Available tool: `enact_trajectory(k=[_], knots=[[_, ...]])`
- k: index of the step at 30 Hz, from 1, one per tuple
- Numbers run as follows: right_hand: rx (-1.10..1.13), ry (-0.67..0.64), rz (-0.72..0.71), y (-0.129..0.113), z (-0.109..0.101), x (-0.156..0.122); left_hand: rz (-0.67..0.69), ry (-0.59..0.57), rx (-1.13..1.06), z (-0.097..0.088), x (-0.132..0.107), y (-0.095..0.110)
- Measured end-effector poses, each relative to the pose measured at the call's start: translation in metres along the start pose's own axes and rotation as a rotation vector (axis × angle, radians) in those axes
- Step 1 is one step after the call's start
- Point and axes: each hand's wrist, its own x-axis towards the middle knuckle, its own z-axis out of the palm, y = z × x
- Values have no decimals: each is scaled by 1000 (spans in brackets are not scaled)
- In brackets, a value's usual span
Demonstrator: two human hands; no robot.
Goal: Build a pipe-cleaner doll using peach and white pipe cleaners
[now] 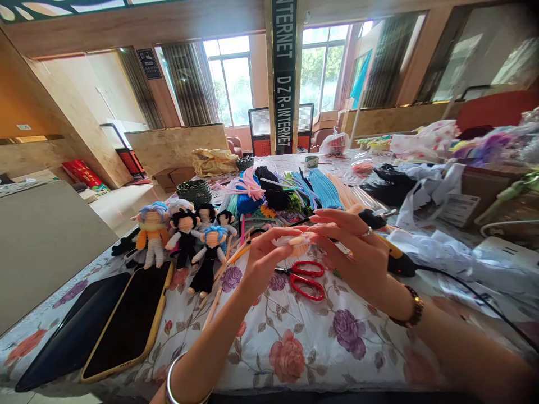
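Observation:
My left hand (267,255) pinches a small peach-and-white fuzzy chenille piece (298,240) between thumb and fingers. At the other side of that piece, the fingertips of my right hand (357,258) close on its edge; part of the grip is hidden. Red-handled scissors (307,279) lie on the table just below the hands. Partly behind my right hand is a black-and-yellow glue gun (398,258), its cord running off to the right. Several small chenille dolls (186,233) are grouped left of my left hand.
Bundles of chenille stems (324,189) in many colours lie beyond the hands. A yellow-cased phone (130,320) and a dark flat device (73,331) rest at the left on the flowered tablecloth (290,359). A black bag (387,185), white ribbons and a cardboard box (484,191) crowd the right.

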Motion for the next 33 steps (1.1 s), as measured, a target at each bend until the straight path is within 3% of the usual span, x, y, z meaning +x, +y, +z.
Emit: enact_trajectory(k=[15, 22, 29, 33], knots=[[-2, 15, -56, -2, 2, 0, 11, -15, -8, 0, -1, 1], [-64, -11, -93, -3, 0, -4, 18, -53, -35, 2, -2, 3], [14, -53, -64, 3, -6, -13, -8, 3, -10, 2, -3, 4], [-36, -89, -103, 3, -11, -16, 32, -47, -22, 4, -5, 5]])
